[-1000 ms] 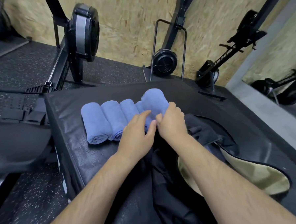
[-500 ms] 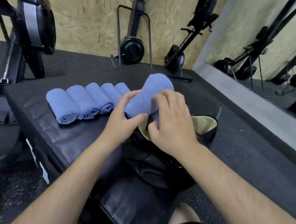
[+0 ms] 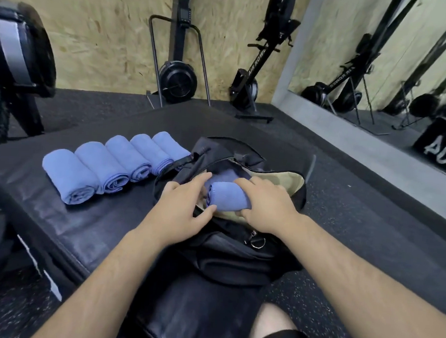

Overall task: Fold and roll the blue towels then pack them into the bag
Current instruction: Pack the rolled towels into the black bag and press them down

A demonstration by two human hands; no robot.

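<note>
My right hand point(image 3: 266, 207) curled round a tight rolled blue towel point(image 3: 228, 198) at the open black bag point(image 3: 238, 255), left hand point(image 3: 179, 209) spread at its spiral end, five matching rolls point(image 3: 113, 163) side by side on the surface point(image 3: 84, 228)

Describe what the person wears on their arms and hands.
Nothing is worn: the left hand and right hand are bare, with no gloves, rings or watch visible. The left forearm and right forearm are bare too, no sleeves in view.

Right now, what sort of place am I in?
Probably a gym: rowers stand stored upright against the wall, there is a big mirror, and the floor is speckled rubber.
</note>
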